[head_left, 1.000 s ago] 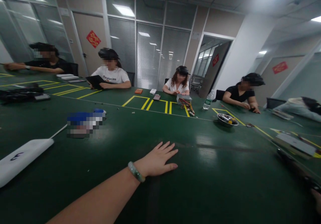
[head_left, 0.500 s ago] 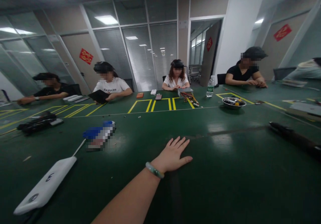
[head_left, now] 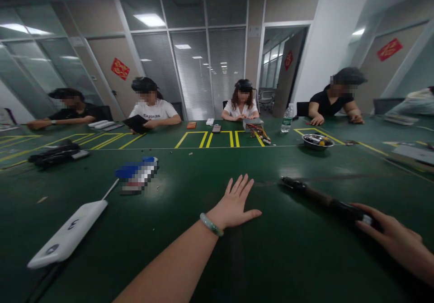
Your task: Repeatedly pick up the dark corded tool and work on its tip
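Note:
My left hand [head_left: 234, 205] lies palm down on the green table [head_left: 271, 258], fingers spread, with a jade-like bangle [head_left: 211, 224] around its wrist. Nothing is under its fingers that I can see. At the right, my right hand [head_left: 395, 235] has its fingers wrapped round the rear end of a long black electric screwdriver [head_left: 325, 200]. The tool's narrow tip points left, toward my left hand but apart from it. The grip hides part of its rear end.
A white power strip [head_left: 69, 235] with a cord lies at the left, near a blue-and-white item [head_left: 137, 174]. Black cables [head_left: 56, 153], a metal bowl [head_left: 318, 147] of small parts, a water bottle [head_left: 287, 118] and a grey box with wires [head_left: 256, 125] stand farther off. Several people sit opposite.
My right hand has come into view holding the screwdriver, which has moved left toward the middle. My left hand stays flat. The view has shifted slightly.

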Motion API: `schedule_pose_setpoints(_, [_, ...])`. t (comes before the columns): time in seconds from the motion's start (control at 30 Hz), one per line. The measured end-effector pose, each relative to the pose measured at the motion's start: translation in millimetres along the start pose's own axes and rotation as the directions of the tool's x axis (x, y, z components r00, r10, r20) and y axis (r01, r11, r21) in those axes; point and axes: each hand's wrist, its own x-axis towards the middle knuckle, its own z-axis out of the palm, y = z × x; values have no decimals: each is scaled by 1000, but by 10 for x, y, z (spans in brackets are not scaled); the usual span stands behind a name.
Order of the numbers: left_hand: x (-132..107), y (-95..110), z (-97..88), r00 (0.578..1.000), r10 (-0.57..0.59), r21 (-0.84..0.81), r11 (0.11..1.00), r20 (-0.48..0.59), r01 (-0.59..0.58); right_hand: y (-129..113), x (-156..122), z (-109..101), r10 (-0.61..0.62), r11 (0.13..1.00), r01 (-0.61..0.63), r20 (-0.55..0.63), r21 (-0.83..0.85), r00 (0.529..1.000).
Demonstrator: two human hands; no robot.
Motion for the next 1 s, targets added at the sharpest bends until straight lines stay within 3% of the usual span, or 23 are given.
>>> schedule_pose_setpoints(0.1, [17, 147, -48, 994, 74, 60, 996, -85, -69, -788, 52, 255, -84, 993, 66, 191, 100, 978])
schedule_pose_setpoints(0.2, [33, 257, -86, 979, 153, 140, 981, -134, -134, -1701, 149, 477, -221, 967, 175, 273, 184, 936])
schedule_pose_setpoints(0.27, [36, 266, -100, 977, 139, 177, 978, -165, -109, -2221, 256, 626, -336, 930, 265, 293, 256, 895])
schedule_pose_setpoints(0.37, [33, 186, -94, 974, 62, 187, 982, -218, -21, -2767, 449, 850, -478, 862, 388, 268, 326, 836])
schedule_pose_setpoints(0.47, [34, 60, -60, 965, -53, 155, 983, -255, 94, -3058, 612, 1016, -572, 806, 483, 241, 342, 784])
schedule_pose_setpoints(0.57, [37, -37, -33, 959, -127, 121, 979, -255, 162, -3171, 657, 1029, -615, 774, 554, 155, 307, 773])
schedule_pose_setpoints(0.7, [33, -70, -41, 965, -104, 111, 985, -241, 134, -3049, 416, 792, -571, 819, 567, 18, 94, 821])
schedule_pose_setpoints(0.87, [34, -64, -52, 961, -118, 93, 985, -252, 145, -2387, -308, 440, -300, 924, 280, -40, -260, 953])
schedule_pose_setpoints(1.0, [44, -76, -40, 966, -133, 51, 988, -220, 148, -1837, -646, 230, -255, 925, 260, 55, -276, 965])
